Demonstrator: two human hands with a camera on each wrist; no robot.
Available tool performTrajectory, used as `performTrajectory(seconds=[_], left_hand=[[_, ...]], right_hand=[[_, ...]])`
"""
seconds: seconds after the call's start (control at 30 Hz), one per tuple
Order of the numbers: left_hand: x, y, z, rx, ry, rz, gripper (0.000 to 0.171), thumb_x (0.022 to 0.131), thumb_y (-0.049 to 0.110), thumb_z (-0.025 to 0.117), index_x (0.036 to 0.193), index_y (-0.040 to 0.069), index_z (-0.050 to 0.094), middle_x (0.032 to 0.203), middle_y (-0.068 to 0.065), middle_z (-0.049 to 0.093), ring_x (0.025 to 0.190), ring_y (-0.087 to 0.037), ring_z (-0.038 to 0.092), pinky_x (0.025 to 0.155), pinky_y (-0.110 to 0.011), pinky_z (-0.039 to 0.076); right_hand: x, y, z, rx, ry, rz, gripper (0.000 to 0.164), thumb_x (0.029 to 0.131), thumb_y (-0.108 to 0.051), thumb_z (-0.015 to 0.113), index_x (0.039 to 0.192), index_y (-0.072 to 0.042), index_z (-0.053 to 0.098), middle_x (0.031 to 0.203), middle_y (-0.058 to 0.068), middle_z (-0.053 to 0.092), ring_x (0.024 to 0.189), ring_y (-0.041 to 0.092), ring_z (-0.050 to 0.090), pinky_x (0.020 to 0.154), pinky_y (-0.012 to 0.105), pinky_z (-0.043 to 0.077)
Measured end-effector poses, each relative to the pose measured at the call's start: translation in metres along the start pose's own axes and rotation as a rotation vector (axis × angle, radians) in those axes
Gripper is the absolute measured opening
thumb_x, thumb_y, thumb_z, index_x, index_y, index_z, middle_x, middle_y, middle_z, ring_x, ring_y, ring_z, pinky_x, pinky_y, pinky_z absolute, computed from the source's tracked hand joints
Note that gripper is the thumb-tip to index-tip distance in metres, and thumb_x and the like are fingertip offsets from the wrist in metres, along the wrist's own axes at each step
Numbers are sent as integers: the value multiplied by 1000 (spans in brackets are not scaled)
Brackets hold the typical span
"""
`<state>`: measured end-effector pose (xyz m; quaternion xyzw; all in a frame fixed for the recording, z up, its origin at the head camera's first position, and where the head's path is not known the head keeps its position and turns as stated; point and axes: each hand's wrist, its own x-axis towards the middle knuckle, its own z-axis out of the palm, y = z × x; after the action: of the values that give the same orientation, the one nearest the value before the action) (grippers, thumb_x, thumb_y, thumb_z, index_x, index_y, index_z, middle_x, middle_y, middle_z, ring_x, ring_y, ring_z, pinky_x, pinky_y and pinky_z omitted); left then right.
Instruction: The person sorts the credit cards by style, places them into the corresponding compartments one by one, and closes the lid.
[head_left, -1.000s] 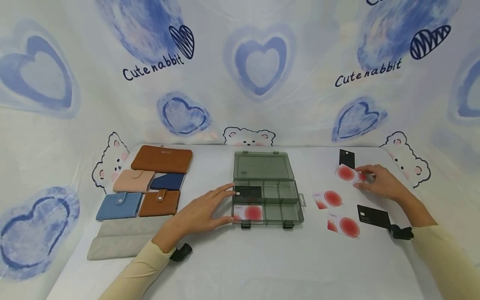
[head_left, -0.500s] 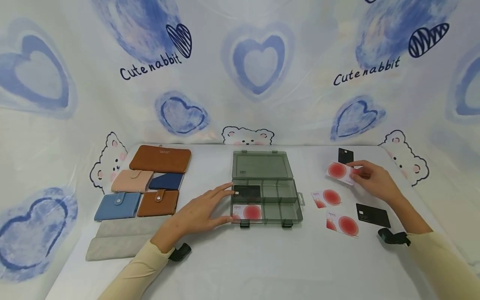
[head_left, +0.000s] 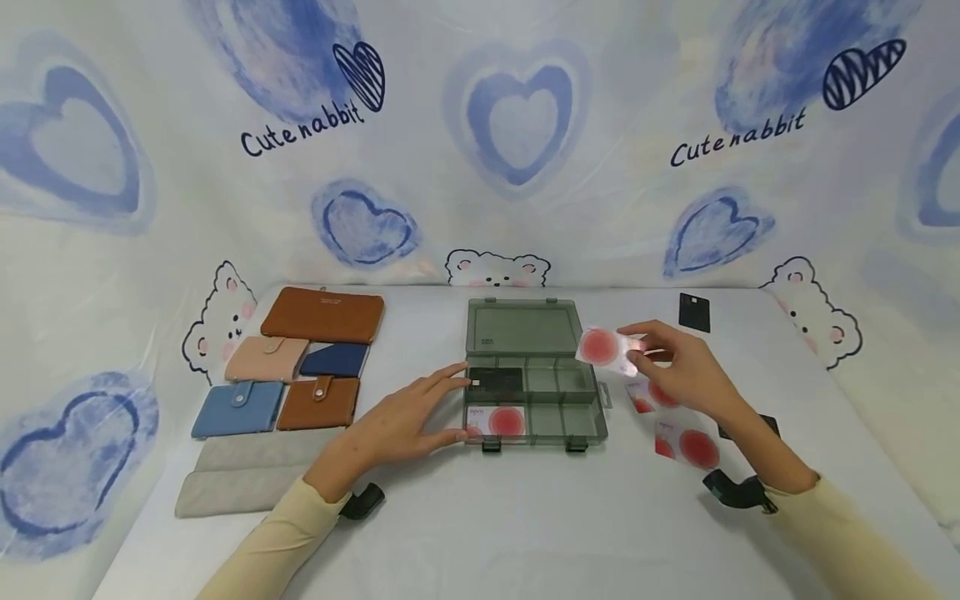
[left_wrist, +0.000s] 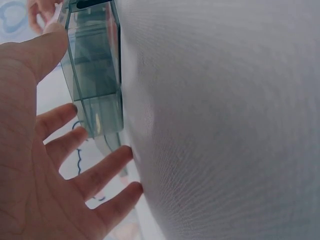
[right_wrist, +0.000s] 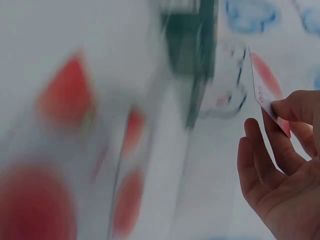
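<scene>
A green translucent compartment box (head_left: 564,421) lies with its lid folded back in the middle of the table. In its left compartments sit a black card (head_left: 498,381) at the back and a red-and-white card (head_left: 497,422) at the front. My left hand (head_left: 397,423) rests against the box's left side, fingers spread and fairly straight, as the left wrist view also shows. Between thumb and fingers, my right hand (head_left: 678,367) pinches another red-and-white card (head_left: 602,347), raised beside the box's right back corner. That pinched card (right_wrist: 267,80) appears edge-on in the right wrist view.
Two red-and-white cards (head_left: 688,447) and a black card (head_left: 769,425) lie under the right arm; another black card (head_left: 694,312) lies farther back. On the left are a brown pouch (head_left: 324,315), several small wallets (head_left: 238,410) and a grey folded case (head_left: 247,475).
My right hand has lifted the red-and-white card from beside the back black card and carried it left to the box. My left hand has stayed at the box.
</scene>
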<state>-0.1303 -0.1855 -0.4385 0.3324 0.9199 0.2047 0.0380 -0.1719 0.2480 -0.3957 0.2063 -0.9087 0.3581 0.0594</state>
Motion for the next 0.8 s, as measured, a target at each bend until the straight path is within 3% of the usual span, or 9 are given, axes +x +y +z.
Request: performTrajectory(seconds=[0.13,0.2,0.4,0.63,0.8], left_hand=[[1,0,-1,2,7,3,76,95,62,60,157,23,39,168,4,22,143,-26,43,102,-51,49],[2,1,-1,3,10,5,76,95,62,60,156,23,39,168,4,22,142,-26,43,102,-52,49],[1,1,-3,11,17,0,76,94,63,60,156,24,40,167,4,23,144,-24,41,104,-51,47],[0,1,-3,-7,22,13,76,94,61,62,156,22,40,167,2,23,145,-24,40,105,-50,47],[0,0,-1,-23,28,21,75,95,61,60,156,23,39,168,2,22,145,-24,40,104,-50,48]], right_hand=[[3,-30,19,41,-52,-88,39,94,-9,73,129,-24,66,102,-3,71,93,20,72,83,39,59],[3,-43,29,71,-83,-115,41,93,-7,74,129,-24,66,104,-3,71,92,20,72,80,41,60],[2,-72,60,96,-146,-163,43,90,-4,75,128,-24,67,112,-5,71,86,13,69,77,31,59],[1,-85,94,-42,-167,-206,41,89,-10,77,125,-26,64,91,-8,72,67,5,61,61,23,52],[-4,-88,107,-80,-187,-220,34,90,-11,77,118,-23,62,90,-9,71,70,3,63,59,21,50]])
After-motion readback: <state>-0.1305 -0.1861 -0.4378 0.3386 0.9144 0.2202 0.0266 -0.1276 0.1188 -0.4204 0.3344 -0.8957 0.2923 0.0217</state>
